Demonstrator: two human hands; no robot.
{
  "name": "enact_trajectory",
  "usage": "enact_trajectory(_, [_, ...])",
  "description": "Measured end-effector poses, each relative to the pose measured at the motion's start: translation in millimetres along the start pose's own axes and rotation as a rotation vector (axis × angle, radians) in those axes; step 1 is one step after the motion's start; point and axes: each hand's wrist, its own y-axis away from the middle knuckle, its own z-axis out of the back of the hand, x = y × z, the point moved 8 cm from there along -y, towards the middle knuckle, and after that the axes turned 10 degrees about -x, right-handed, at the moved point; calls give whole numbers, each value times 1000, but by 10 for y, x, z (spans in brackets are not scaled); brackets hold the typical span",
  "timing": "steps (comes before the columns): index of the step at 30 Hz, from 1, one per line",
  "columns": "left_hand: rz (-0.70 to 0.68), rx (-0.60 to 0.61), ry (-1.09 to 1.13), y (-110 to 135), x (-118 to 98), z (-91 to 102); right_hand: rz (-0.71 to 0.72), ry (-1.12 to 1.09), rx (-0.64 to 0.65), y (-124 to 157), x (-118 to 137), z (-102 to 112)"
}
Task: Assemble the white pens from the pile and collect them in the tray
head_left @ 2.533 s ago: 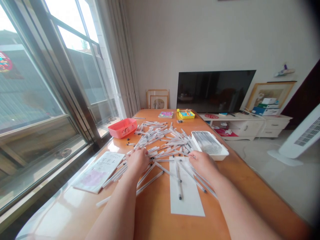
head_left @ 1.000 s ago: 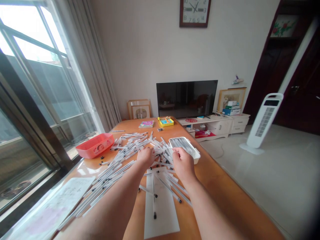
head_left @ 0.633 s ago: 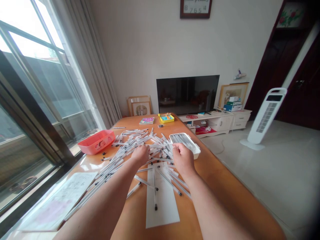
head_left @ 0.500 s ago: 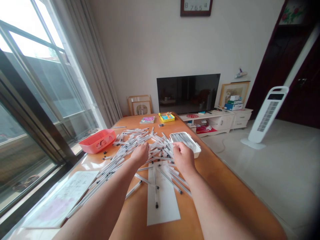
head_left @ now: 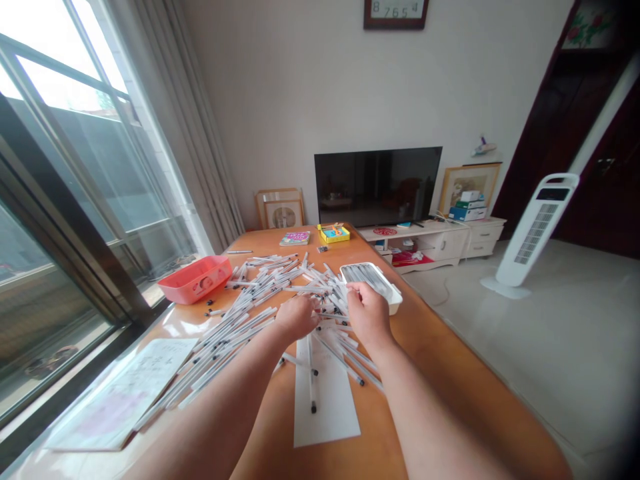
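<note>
Many clear-barrelled pens [head_left: 240,333] with black ends lie in a loose heap across the wooden table. My left hand [head_left: 299,316] is over the middle of the heap, its fingers curled down among the pens; what they grip is hidden. To its right, my right hand [head_left: 369,310] is closed, with thumb and forefinger pinched together at the heap's edge. Anything in that pinch is too small to make out. Just behind the right hand stands a white basket [head_left: 395,306] holding slim grey-white pen pieces. Under the nearer pens lies a white paper sheet [head_left: 327,420].
A red plastic basket [head_left: 193,283] stands at the table's left edge, near an open booklet [head_left: 125,393]. At the far end are a colourful book [head_left: 295,239] and a yellow box [head_left: 335,233]. A tower fan [head_left: 535,230] stands on the floor to the right.
My left hand has moved right and toward me, closer to the right hand, and its fingers now dip into the pens. My right hand has barely moved.
</note>
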Motion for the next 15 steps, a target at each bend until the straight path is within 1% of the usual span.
enact_trajectory(3, [36,12,-28,54,142,34,4,-17,-11,-2,-6,-2])
enact_trajectory(7, [111,13,-73,153,414,157,17,-27,-16,-2,-2,0])
enact_trajectory(12, [264,18,-138,291,800,324,17,-33,-15,-1,14,11])
enact_trajectory(14, [320,5,-158,318,891,381,17,-34,-14,2,16,8])
enact_trajectory(15, [342,-15,-163,320,904,411,18,-37,-13,3,17,5])
